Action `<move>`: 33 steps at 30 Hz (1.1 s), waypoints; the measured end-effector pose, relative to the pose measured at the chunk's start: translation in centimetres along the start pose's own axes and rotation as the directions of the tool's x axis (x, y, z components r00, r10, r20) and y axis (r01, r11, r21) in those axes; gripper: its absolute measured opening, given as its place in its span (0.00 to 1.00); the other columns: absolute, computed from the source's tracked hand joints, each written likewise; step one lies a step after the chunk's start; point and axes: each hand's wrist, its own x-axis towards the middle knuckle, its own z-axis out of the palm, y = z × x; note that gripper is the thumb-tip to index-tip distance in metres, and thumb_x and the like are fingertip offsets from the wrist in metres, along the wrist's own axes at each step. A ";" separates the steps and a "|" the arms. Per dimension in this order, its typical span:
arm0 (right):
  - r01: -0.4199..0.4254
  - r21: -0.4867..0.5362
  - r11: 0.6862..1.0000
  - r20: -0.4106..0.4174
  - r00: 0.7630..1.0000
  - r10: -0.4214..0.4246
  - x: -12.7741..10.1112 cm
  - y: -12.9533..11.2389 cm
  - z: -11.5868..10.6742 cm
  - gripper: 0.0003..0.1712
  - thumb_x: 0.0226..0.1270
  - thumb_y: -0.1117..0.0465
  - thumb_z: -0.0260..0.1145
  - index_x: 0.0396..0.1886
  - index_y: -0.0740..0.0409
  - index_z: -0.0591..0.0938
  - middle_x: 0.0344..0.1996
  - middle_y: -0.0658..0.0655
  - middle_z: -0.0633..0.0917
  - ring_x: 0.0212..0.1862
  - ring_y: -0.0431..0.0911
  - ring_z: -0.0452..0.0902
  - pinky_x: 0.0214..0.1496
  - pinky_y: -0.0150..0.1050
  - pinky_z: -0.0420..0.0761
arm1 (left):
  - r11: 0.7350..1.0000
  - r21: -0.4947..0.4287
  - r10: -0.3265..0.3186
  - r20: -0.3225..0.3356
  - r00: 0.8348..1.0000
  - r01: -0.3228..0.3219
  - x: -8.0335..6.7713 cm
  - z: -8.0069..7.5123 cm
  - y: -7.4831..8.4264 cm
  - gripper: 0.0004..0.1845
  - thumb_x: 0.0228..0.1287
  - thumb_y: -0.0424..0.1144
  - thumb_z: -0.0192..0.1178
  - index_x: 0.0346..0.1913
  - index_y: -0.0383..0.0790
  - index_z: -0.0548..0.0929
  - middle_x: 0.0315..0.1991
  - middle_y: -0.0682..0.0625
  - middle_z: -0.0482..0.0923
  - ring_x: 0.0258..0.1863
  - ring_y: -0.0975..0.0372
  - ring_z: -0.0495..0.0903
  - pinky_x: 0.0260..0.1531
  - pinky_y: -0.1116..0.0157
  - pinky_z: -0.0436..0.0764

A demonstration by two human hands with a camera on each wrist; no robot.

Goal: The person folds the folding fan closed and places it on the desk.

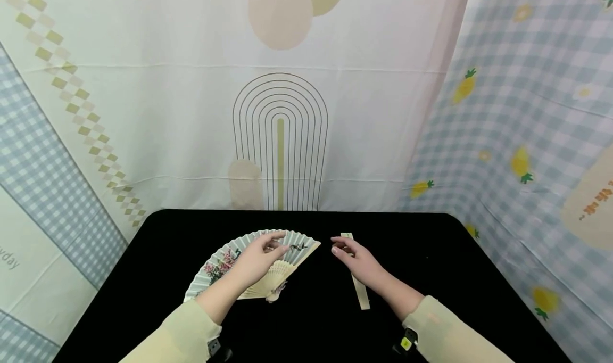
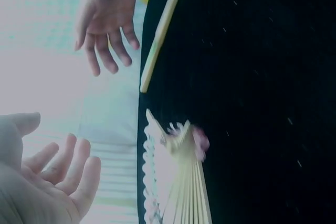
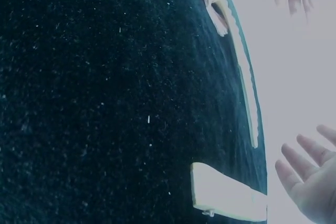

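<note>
Floral fan (image 1: 270,279), spread, left; folded fan (image 1: 362,295), right; black surface (image 1: 440,288). Left hand (image 1: 261,257), right hand (image 1: 358,257) raised above, each grip loosely wide.

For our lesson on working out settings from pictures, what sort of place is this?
Probably an indoor tabletop corner screened off with fabric: a black table stands before a creased white printed cloth, and a blue-checked cloth with pineapples hangs at the right.

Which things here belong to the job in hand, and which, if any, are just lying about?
Likely the job's:
open floral fan, near left hand
pale stick, perhaps a closed fan, near right hand

Just surroundings:
black table
printed cloth hangings
</note>
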 end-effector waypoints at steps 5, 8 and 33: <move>0.027 -0.049 0.998 0.019 0.999 -0.026 0.6 0.1 0.8 0.28 0.79 0.48 0.54 0.71 0.55 0.70 0.63 0.63 0.76 0.61 0.53 0.74 0.62 0.55 0.74 | 0.989 0.144 -0.006 -0.086 0.996 0.018 -0.9 -0.7 -0.7 0.24 0.71 0.51 0.61 0.67 0.51 0.76 0.47 0.56 0.81 0.48 0.61 0.81 0.49 0.53 0.82; 0.046 -0.100 0.994 0.021 0.999 -0.044 0.7 -0.1 1.3 0.30 0.79 0.46 0.54 0.72 0.54 0.69 0.64 0.62 0.75 0.63 0.54 0.73 0.63 0.56 0.73 | 0.965 0.264 0.019 -0.110 0.994 0.011 -1.6 -1.2 -1.0 0.28 0.69 0.55 0.60 0.69 0.51 0.74 0.51 0.55 0.81 0.52 0.59 0.80 0.52 0.50 0.80; 0.206 -0.544 0.813 0.190 0.975 -0.119 2.6 0.5 2.5 0.38 0.75 0.36 0.53 0.78 0.43 0.60 0.75 0.57 0.61 0.75 0.55 0.55 0.72 0.61 0.62 | 0.703 0.708 0.132 -0.041 0.990 -0.064 -6.9 -6.5 -5.1 0.41 0.66 0.61 0.60 0.76 0.47 0.63 0.75 0.42 0.59 0.73 0.41 0.56 0.69 0.34 0.53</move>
